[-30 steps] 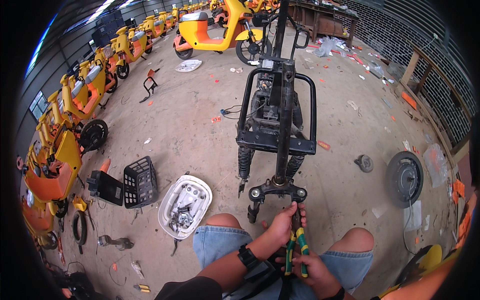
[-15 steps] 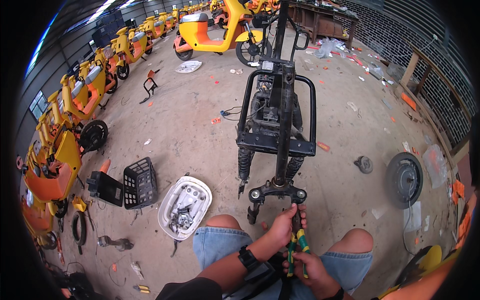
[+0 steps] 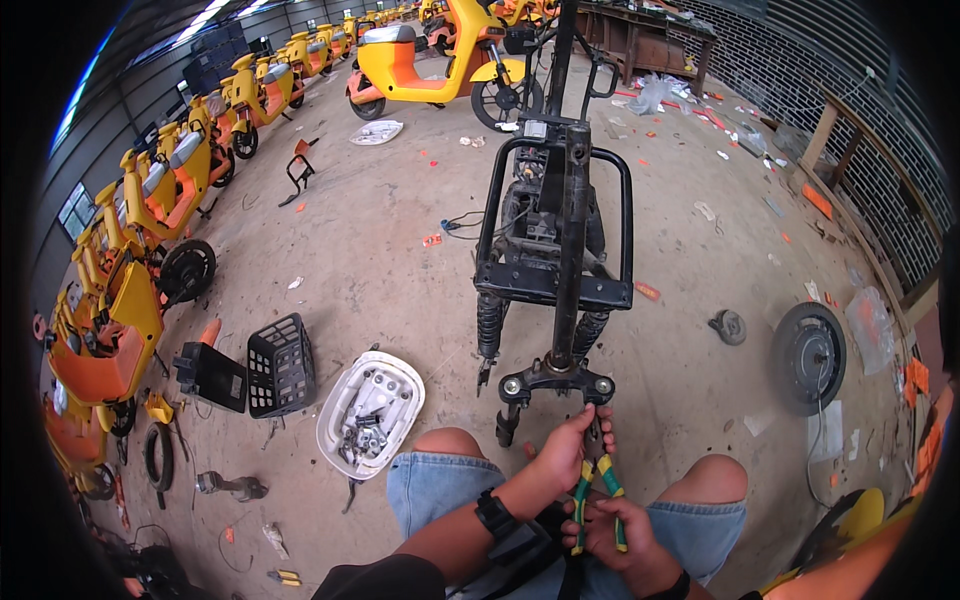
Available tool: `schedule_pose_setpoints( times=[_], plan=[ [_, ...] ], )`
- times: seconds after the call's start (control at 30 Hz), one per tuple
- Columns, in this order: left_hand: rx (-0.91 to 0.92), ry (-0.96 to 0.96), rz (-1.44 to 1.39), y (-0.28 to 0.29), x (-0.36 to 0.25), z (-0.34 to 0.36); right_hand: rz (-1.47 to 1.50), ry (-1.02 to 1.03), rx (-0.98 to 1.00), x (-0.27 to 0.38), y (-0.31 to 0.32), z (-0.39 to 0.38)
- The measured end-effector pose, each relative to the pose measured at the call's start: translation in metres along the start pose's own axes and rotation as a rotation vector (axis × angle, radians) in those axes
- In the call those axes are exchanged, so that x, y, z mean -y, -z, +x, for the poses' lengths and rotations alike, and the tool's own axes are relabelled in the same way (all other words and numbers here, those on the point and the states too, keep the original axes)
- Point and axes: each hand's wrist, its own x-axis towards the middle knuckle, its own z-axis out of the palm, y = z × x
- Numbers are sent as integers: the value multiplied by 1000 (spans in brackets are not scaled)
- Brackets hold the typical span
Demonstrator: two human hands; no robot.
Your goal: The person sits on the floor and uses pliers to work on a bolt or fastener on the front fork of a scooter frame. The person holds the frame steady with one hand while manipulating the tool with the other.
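A pair of pliers [image 3: 584, 492] with green and yellow handles points up to the right end of a black front fork clamp [image 3: 560, 384]. My right hand [image 3: 632, 545] grips the pliers by the handles, which stand apart. My left hand [image 3: 568, 452] is closed around the pliers' dark jaws, just below the clamp; whatever its fingers pinch there is hidden. The clamp sits at the near end of a bare black scooter frame [image 3: 567, 250], with a bolt head showing at each side. A short dark fork tube [image 3: 507, 425] hangs from its left end.
Left of my knees lies a white tub [image 3: 330, 440] of loose metal parts, beside a black basket [image 3: 283, 365] and a black box [image 3: 210, 378]. A wheel [image 3: 808, 360] lies on the right. Yellow scooters [image 3: 150, 290] line the left side; another scooter [image 3: 430, 60] stands behind the frame.
The pliers' handles have spread wider and the right hand's fingers have loosened a little on them. My left hand stays at the clamp's right end.
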Motion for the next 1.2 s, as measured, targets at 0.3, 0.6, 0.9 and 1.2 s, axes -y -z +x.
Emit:
schedule_pose_setpoints(
  times=[0.3, 0.6, 0.9, 1.2],
  plan=[
    [8, 5, 90, 4, -4, 1, 52, -9, 93, -1, -6, 0],
    [-34, -9, 217, -4, -9, 0, 163, -27, 245, -2, -20, 2],
    [-68, 49, 190, -2, -4, 0, 119, -18, 214, -3, -14, 4],
    [-63, 32, 215, -6, -7, -3, 9, 11, 112, -6, 3, 6]
  ],
)
